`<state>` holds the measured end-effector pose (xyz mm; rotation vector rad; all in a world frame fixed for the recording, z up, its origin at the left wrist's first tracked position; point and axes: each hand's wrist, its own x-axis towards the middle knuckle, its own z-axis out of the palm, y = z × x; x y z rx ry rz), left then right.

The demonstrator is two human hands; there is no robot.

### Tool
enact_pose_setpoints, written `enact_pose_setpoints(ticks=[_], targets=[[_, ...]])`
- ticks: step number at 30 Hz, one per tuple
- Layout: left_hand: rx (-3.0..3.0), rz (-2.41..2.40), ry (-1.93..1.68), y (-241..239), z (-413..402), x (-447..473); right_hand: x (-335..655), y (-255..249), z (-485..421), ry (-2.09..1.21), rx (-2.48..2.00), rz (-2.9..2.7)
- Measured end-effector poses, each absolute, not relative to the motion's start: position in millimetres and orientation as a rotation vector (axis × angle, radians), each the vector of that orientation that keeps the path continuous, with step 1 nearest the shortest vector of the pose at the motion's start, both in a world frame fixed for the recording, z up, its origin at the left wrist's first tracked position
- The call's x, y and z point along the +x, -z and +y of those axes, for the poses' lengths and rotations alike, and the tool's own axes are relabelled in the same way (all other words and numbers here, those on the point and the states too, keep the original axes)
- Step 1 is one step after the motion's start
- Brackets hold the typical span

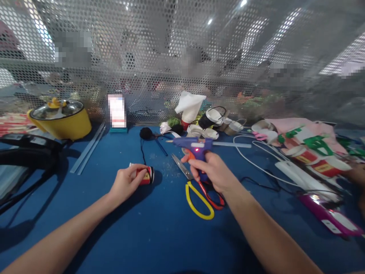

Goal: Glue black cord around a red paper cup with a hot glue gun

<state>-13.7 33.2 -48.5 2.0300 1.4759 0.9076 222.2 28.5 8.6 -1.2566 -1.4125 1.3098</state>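
Note:
My left hand (125, 182) is closed around a small red cylinder with a white rim (147, 176), lying on its side on the blue table. Black yarn runs over it and back to a black yarn ball (146, 133). In my right hand (215, 171) is a blue glue gun (188, 143), its nozzle pointing left and a red light lit on its body. A clear glue stick (234, 145) juts from its rear. Scissors with a yellow and a red handle (183, 167) lie partly under my right hand, blades spread. A thin blue stick (161, 146) rests beyond.
A yellow pot with a glass lid (67, 123) and loose glue sticks (89, 148) are at left. Ahead stand a phone (116, 111) and paper cups (211, 117). A white power strip (296, 177), cables and a purple device (327, 215) lie right. Perforated metal mesh (159, 49) closes the back.

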Motion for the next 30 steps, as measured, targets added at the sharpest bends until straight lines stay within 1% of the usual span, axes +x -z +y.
enact_pose_setpoints(ticks=[3,7,14,19,30], targets=[[2.012,1.471,-0.921,48,33,-15,206,2,18,-1.363,-1.326,-1.572],[2.017,1.453,-0.936,47,33,-14,196,9,8,-1.253,-1.433,-1.719],[2.005,1.484,-0.968,50,35,-14,194,9,3,-1.128,-1.472,-1.843],[2.01,1.502,-0.953,48,34,-13,191,16,3,-0.977,-1.439,-1.88],[2.072,1.504,-0.89,42,31,-11,188,13,-2,-0.975,-1.57,-1.957]])
